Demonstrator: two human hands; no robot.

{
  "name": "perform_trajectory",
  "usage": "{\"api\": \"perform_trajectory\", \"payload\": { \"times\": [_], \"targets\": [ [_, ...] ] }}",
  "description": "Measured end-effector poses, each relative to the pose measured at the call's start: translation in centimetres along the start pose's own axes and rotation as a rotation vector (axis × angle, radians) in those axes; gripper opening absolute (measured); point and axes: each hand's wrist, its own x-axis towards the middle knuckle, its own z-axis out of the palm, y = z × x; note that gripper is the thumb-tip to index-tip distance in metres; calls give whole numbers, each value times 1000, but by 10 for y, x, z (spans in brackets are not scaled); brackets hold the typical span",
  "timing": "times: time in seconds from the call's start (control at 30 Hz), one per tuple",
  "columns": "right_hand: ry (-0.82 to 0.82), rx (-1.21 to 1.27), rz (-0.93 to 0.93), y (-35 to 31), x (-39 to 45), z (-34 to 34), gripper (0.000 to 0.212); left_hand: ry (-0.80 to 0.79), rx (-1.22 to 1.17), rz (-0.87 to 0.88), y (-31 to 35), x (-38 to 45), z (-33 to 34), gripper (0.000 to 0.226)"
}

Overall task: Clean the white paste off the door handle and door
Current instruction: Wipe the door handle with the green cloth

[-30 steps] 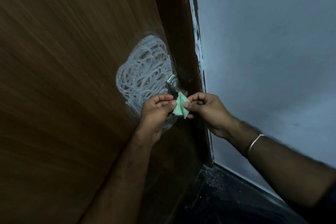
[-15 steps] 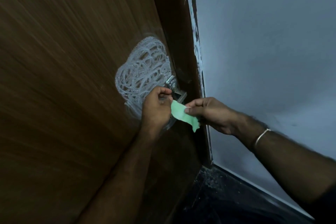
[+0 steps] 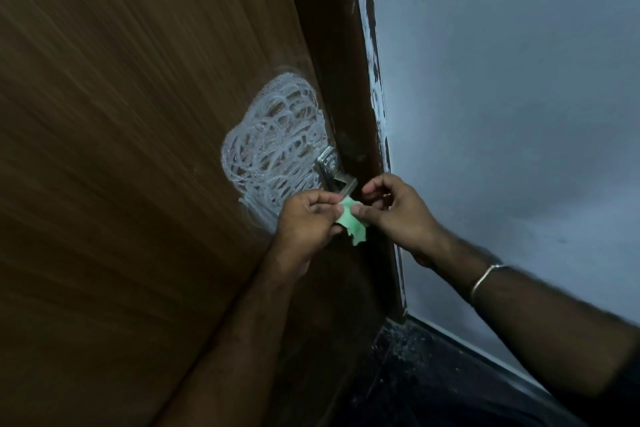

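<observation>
Just below the silver metal door handle (image 3: 335, 173), a small crumpled piece of pale green cloth (image 3: 352, 222) hangs between the person's two hands, its ragged lower edge drooping free in front of the dark brown door edge (image 3: 341, 87). The left hand (image 3: 306, 222) pinches the cloth's upper left part, its grip made of curled fingers and thumb pressed together on the material, with the knuckles close against the door face. The right hand (image 3: 394, 211) pinches the cloth's right side between thumb and forefinger, while its other fingers curl loosely above, near the end of the handle's lever. The handle itself sits at the door's edge, a squarish plate with a short lever pointing toward the right hand; whether paste lies on the metal is hard to tell in the dim light. To the left of the handle and touching its plate, a wide patch of white paste (image 3: 275, 149) in looping scribbled strokes covers the brown wood-grain door (image 3: 138, 149), reaching down behind the left hand's knuckles. A thin silver bangle (image 3: 485, 279) circles the right wrist. Beyond the door edge runs a dark frame strip streaked with white (image 3: 375, 87), then a pale grey wall (image 3: 502, 114), and at the bottom a dark speckled floor (image 3: 415, 374).
</observation>
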Motion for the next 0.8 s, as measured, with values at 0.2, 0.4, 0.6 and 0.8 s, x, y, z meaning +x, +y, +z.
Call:
{"api": "perform_trajectory", "payload": {
  "times": [0.2, 0.4, 0.6, 0.8],
  "targets": [
    [-70, 160, 114, 1, 8, 5, 18, 167, 44, 43, -4, 8, 5, 12],
    [369, -537, -448, -11, 50, 29, 8, 185, 421, 17, -19, 5, 8, 21],
    [430, -526, -418, -11, 76, 56, 19, 87, 578, -15, -17, -5, 7, 39],
    [434, -336, -448, 3, 64, 65, 18, 76, 628, -5, -8, -10, 5, 34]
  ]
}}
